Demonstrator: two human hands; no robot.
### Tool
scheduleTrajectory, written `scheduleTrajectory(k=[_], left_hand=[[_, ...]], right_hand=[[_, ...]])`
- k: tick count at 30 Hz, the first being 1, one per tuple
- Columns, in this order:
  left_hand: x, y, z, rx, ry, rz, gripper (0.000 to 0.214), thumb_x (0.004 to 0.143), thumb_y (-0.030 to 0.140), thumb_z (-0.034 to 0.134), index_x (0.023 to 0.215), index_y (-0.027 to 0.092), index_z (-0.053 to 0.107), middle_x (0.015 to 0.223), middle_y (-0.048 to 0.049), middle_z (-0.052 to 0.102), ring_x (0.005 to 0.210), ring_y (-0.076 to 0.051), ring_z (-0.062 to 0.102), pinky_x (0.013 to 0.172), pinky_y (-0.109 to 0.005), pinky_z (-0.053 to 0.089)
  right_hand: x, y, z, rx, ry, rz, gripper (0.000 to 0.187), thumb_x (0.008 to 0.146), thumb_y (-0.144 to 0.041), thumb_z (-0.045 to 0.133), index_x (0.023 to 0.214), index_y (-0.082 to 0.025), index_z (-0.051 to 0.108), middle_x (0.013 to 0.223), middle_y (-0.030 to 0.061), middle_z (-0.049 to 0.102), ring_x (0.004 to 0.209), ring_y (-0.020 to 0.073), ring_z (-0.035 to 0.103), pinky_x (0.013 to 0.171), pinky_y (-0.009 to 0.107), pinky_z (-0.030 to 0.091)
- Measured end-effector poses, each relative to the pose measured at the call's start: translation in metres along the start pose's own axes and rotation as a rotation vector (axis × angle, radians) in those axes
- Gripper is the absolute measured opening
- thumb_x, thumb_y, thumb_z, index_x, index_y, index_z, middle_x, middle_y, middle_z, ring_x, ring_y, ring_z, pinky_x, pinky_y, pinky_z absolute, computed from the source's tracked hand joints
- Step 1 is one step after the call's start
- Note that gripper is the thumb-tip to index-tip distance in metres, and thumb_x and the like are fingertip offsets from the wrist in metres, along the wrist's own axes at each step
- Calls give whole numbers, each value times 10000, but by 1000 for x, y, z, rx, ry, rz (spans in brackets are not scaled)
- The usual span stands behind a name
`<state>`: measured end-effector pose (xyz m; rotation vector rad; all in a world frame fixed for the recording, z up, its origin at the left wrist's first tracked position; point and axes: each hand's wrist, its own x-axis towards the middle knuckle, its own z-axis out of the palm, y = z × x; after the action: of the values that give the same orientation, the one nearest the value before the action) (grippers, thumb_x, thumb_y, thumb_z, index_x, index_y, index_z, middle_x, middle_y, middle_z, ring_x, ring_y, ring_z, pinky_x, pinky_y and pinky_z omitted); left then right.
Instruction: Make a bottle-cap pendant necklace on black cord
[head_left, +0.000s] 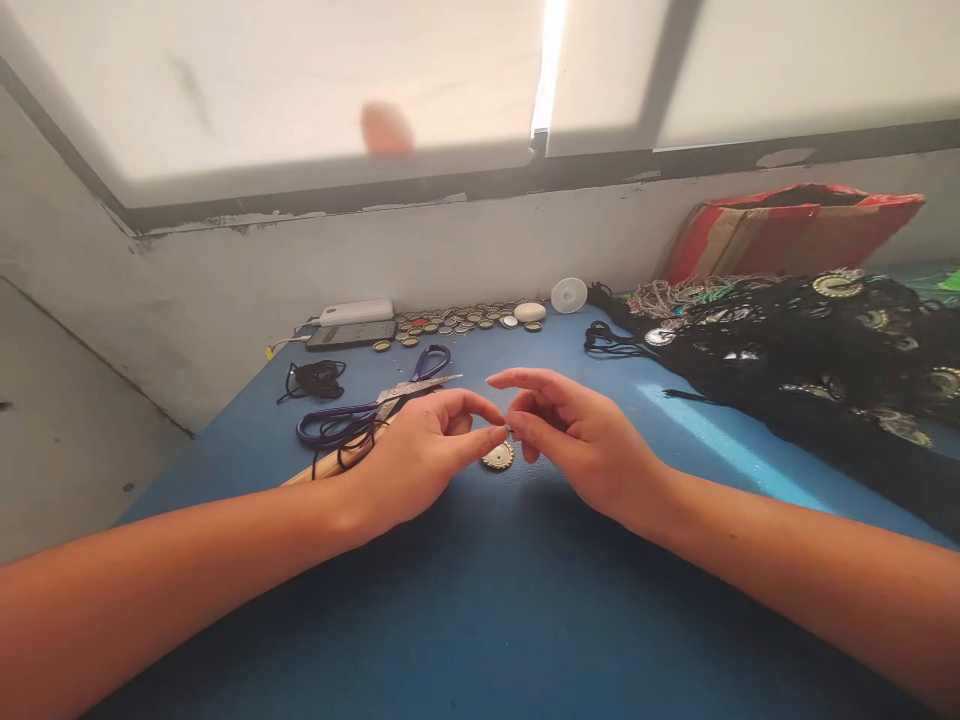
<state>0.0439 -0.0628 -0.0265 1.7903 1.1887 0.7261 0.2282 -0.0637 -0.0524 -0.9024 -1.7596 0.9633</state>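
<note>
My left hand and my right hand meet over the middle of the blue table. Thumb and index finger of the left are pinched together. Thumb and fingers of the right are closed too, with its index finger stretched above. A tiny dark bit shows between the fingertips, too small to name. Just below it is a round medallion with a pale face and a gold scalloped rim; whether it hangs or lies on the table I cannot tell. Scissors with blue handles lie beyond my left hand, black cord beside them.
At the back are a phone, a white power bank, many medallions and a white spool. A bundle of black cord with medallions fills the right, before a red box. A wooden stick lies left.
</note>
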Motion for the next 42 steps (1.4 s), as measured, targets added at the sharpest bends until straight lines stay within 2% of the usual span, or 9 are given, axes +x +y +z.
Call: scheduleTrajectory(k=[3,6,10,14,18,23,29,38,42], left_hand=[[0,-2,2,-55,-4,-6,284,823,495,626,873,217,651,570,65,371,517,-85,296,468,-245,221],[2,-5,4,-134,2,-29,281,816,476,642,804,196,633,645,45,482,567,-84,359,506,-238,266],[6,-8,2,-226,35,-78,280,811,463,654,788,186,618,686,39,500,571,-74,340,515,-235,252],[7,-10,0,-284,51,-113,296,810,470,655,774,181,605,663,45,451,546,-67,270,499,-240,204],[6,-9,0,-289,16,-140,298,803,482,660,798,187,617,639,51,409,538,-69,239,497,-247,184],[6,-9,1,-298,-41,-167,307,798,493,661,801,193,602,610,59,346,538,-75,221,493,-256,155],[7,-9,1,-312,-30,-174,312,796,506,658,822,199,611,617,57,350,535,-73,220,483,-256,143],[5,-9,2,-251,-56,-146,343,772,534,666,877,208,649,606,56,379,518,-72,228,479,-260,158],[6,-8,2,-238,-99,-155,345,755,531,674,854,201,655,614,47,407,514,-78,250,477,-269,154]], right_hand=[[0,-2,2,2,23,37,260,897,-239,511,1144,-216,591,639,-55,484,541,82,426,520,232,391],[1,-3,5,3,59,92,238,875,-234,536,1100,-219,613,580,-73,433,493,73,364,472,223,340],[4,-5,5,-22,152,149,218,889,-284,516,1050,-196,634,534,-71,437,471,83,404,464,231,372],[4,-1,3,-113,207,-16,284,821,-258,621,1098,-197,607,800,2,615,705,123,593,652,268,507],[3,5,4,-131,163,-138,322,782,-160,645,1099,-191,599,898,20,642,859,142,635,816,299,528],[4,6,4,-191,164,-145,230,805,-141,622,1028,-195,639,799,-3,663,758,132,635,727,282,519],[3,1,3,-171,142,-50,209,836,-202,614,1038,-193,665,806,7,661,725,129,609,638,262,483],[-1,-3,3,-7,72,68,290,849,-188,540,1117,-214,648,572,-64,464,523,86,411,492,224,365],[0,-5,4,31,73,111,308,818,-162,545,1103,-202,654,544,-73,450,495,81,391,470,216,365]])
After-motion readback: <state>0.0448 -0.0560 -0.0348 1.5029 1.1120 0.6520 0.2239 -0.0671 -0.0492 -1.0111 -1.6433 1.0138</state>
